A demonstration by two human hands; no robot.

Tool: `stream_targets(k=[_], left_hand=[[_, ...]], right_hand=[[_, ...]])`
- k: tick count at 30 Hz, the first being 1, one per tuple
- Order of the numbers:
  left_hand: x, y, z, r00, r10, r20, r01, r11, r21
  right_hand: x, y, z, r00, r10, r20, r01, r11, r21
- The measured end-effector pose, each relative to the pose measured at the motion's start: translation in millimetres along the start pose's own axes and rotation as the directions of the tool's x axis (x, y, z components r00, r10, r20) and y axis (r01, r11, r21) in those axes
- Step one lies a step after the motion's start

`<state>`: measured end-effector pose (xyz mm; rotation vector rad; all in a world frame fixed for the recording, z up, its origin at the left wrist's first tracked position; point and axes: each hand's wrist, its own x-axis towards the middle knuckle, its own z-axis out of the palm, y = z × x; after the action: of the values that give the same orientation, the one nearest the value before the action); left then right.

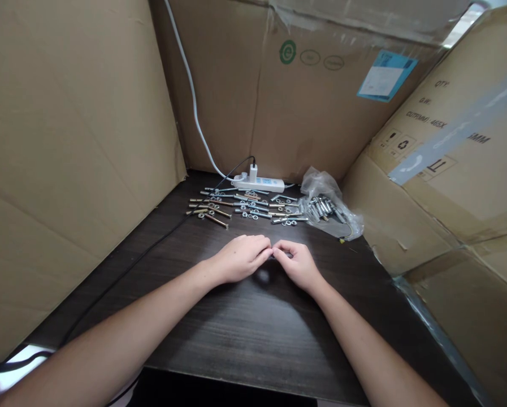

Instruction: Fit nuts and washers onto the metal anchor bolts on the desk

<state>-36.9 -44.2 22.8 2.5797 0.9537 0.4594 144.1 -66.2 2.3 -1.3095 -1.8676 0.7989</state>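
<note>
Many loose bolts (216, 221) and nuts (201, 215) lie on the dark table (236, 339), beyond the left hand (245, 257), whose curled fingers meet those of the right hand (296, 261); whether they pinch anything, I cannot tell. Farther right, a clear plastic bag (316, 180) holds heaped silvery fasteners (324, 207).

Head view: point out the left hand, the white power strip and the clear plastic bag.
Left hand (243, 259): head view, on the back of the hand.
White power strip (260, 185): head view, on the middle of its body.
Clear plastic bag (316, 182): head view, on its upper part.
</note>
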Motion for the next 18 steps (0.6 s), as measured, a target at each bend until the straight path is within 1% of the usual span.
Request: stream_targets(k=[3,6,9,13,18], left_hand=[[-2.4,2.9,-1.4,1.000,-0.008,-0.014,0.007,0.999,-0.054],[-5.5,5.7,-3.3,0.999,0.012,-0.047,-0.016,0.996,-0.090],[-6.9,7.3,-5.0,0.998,0.012,-0.061,-0.018,0.995,-0.095],[-5.3,7.0,-6.0,0.999,-0.006,-0.039,0.002,0.995,-0.103],[-2.9,2.9,-3.6,0.999,-0.016,-0.038,0.014,0.998,-0.065]], right_hand=[[0.2,0.2,0.1,1.000,0.001,-0.005,-0.001,1.000,0.013],[0.3,-0.5,0.4,1.000,0.006,-0.010,-0.006,0.999,0.034],[0.2,-1.2,0.8,1.000,0.011,-0.005,-0.011,0.999,0.037],[0.5,0.1,0.8,1.000,-0.001,-0.009,0.001,1.000,0.024],[0.5,1.6,0.6,1.000,-0.001,0.002,0.001,1.000,0.023]])
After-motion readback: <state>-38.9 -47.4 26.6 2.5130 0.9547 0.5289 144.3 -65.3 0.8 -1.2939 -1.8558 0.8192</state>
